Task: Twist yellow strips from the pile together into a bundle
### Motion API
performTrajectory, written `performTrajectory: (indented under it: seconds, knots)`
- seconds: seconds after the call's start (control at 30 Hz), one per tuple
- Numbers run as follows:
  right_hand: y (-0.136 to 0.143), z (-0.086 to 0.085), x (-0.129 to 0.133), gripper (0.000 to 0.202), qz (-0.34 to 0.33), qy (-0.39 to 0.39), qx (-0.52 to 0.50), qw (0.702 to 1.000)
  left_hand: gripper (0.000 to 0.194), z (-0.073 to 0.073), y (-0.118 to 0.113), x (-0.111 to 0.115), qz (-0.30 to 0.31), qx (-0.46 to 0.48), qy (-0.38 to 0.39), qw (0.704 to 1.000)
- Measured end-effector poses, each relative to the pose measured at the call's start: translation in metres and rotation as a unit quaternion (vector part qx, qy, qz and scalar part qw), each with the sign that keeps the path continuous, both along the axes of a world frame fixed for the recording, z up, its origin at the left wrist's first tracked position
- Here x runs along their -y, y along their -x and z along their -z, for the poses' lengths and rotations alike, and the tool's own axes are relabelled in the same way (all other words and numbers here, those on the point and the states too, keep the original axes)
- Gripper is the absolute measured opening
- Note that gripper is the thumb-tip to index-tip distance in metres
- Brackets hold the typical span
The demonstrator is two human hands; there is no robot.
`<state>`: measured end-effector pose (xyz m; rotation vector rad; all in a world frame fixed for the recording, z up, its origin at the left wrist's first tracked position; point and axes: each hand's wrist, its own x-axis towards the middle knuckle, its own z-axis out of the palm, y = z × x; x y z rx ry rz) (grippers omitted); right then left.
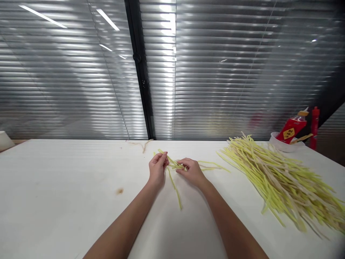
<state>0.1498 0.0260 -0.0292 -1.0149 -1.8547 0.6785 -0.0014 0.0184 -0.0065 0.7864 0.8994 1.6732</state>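
My left hand and my right hand meet near the middle of the white table, both pinching a few thin yellow-green strips. The strips cross between my fingers. One long strip trails toward me to about the table's middle, and others spread to the right of my right hand. A big pile of the same yellow and pale strips lies to the right, apart from my hands.
A white bowl holding a red packet and a red bottle stand at the back right. A loose pale strip lies near the far edge. Closed blinds behind glass fill the background. A small brown stain marks the table.
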Motion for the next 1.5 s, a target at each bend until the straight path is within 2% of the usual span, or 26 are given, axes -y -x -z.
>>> performTrajectory:
  seconds: [0.23,0.4,0.6,0.93,1.03,1.2,1.5]
  knots:
    - [0.001,0.0,0.004,0.032,-0.003,-0.077,0.104,0.992,0.023,-0.002,0.001,-0.001,-0.02,0.034,0.033,0.999]
    - [0.001,0.003,0.002,0.034,-0.011,-0.084,0.132,0.988,0.026,-0.003,0.0,-0.001,-0.013,0.059,0.044,0.997]
    - [0.0,0.003,0.0,0.032,-0.025,-0.068,0.116,0.991,0.027,-0.005,-0.001,0.001,-0.016,0.065,0.05,0.996]
    - [-0.001,-0.009,0.006,0.027,-0.068,-0.051,0.08,0.993,0.029,-0.005,-0.001,0.001,-0.018,0.08,0.059,0.995]
    - [-0.001,-0.005,0.004,0.028,-0.054,-0.046,0.06,0.996,0.029,-0.005,-0.001,0.001,-0.018,0.085,0.063,0.994]
    - [-0.001,0.003,0.002,0.032,0.027,0.016,0.044,0.999,0.028,-0.006,0.003,-0.001,-0.034,0.116,0.061,0.991]
    - [-0.001,-0.005,0.003,0.014,-0.004,0.047,-0.003,0.999,0.027,-0.006,0.005,-0.003,-0.042,0.135,0.06,0.988]
